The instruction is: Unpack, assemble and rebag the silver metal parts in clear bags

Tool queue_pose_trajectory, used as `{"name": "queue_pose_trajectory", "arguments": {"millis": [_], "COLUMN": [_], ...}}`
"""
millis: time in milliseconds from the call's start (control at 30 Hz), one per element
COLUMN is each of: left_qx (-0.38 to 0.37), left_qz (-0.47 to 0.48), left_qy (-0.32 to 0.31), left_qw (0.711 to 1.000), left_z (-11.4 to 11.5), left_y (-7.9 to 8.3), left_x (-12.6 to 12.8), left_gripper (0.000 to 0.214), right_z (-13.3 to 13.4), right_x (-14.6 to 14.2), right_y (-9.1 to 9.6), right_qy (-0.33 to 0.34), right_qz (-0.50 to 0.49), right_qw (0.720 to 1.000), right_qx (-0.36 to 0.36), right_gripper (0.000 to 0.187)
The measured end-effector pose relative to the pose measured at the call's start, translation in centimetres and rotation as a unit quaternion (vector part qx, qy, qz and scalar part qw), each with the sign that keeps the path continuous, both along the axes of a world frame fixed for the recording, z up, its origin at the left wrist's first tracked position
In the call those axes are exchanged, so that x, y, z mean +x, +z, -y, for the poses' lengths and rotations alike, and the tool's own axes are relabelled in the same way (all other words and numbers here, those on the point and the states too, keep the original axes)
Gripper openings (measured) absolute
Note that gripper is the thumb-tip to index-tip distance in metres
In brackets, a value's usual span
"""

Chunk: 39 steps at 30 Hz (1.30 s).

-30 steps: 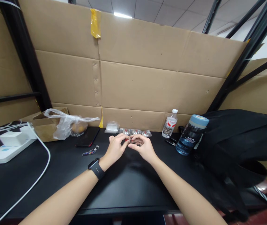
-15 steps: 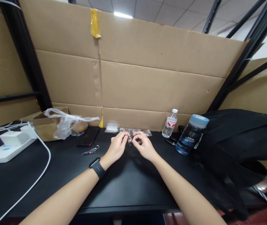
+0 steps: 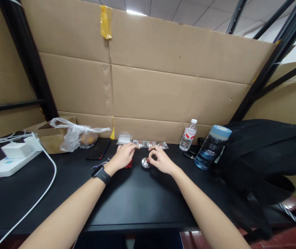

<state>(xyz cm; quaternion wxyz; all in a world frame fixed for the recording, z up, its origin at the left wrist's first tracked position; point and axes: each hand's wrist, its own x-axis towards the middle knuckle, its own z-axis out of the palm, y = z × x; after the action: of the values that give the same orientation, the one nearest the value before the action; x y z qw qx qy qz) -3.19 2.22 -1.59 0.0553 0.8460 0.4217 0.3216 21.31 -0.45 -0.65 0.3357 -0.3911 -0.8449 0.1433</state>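
Hands rest on a black table (image 3: 142, 204), seen from the head camera. The left hand (image 3: 124, 155) lies palm down with loosely stretched fingers, partly over a small red piece (image 3: 129, 164). The right hand (image 3: 161, 161) is curled, its fingertips against a silver disc (image 3: 145, 162) lying between both hands; whether they pinch it is unclear. Small clear bags (image 3: 151, 144) lie just behind.

The worktop (image 3: 137, 204) was plain black; the small round piece (image 3: 146, 162) on it was silver, the scrap (image 3: 129, 165) beside it red. The watch (image 3: 101, 174) was black, the big bottle (image 3: 211, 152) blue with a pale lid (image 3: 222, 131), the cardboard (image 3: 176, 97) brown with yellow tape (image 3: 105, 21).
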Motion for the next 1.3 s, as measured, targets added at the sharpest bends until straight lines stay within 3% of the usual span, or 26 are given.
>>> {"name": "queue_pose_trajectory", "arguments": {"millis": [100, 200, 300, 400, 567, 767, 1000, 1133, 1300], "left_qx": [-0.010, -0.045, -0.062, -0.055, -0.042, -0.025, -0.013, -0.014, -0.030], "left_qz": [-0.074, -0.103, -0.096, -0.107, -0.131, -0.067, 0.017, 0.025, 0.092], "left_qy": [0.008, -0.038, -0.085, -0.077, -0.024, 0.013, 0.001, 0.007, -0.007], "left_qw": [0.997, 0.993, 0.990, 0.990, 0.990, 0.997, 1.000, 1.000, 0.995], "left_z": [-2.1, -3.2, -3.1, -2.6, -1.8, -1.1, 0.0, 0.7, 2.1], "left_y": [-0.6, -1.0, -1.1, -1.1, -1.1, -0.3, 0.8, 1.2, 1.7], "left_x": [-2.9, -4.6, -4.5, -3.4, -2.3, -1.8, -0.6, 0.2, 1.6], "left_gripper": [0.030, 0.026, 0.022, 0.016, 0.014, 0.016, 0.012, 0.014, 0.022], "right_z": [-0.3, -0.7, -1.0, -1.2, -1.3, -1.3, -0.9, -0.8, 0.1], "right_x": [0.8, 2.4, 4.4, 6.0, 6.5, 6.4, 6.4, 6.2, 3.0], "right_y": [-0.1, 0.4, 1.0, 1.5, 1.7, 1.6, 2.1, 2.5, 2.5], "right_qy": [0.027, 0.040, 0.025, 0.002, -0.024, -0.015, -0.004, -0.007, -0.001], "right_qz": [0.061, 0.110, 0.159, 0.184, 0.181, 0.176, 0.178, 0.133, -0.077], "right_qw": [0.998, 0.991, 0.984, 0.979, 0.970, 0.972, 0.972, 0.987, 0.997], "right_qx": [-0.022, -0.057, -0.078, -0.086, -0.162, -0.155, -0.151, -0.094, -0.026], "right_gripper": [0.010, 0.010, 0.044, 0.059, 0.047, 0.039, 0.034, 0.032, 0.035]}}
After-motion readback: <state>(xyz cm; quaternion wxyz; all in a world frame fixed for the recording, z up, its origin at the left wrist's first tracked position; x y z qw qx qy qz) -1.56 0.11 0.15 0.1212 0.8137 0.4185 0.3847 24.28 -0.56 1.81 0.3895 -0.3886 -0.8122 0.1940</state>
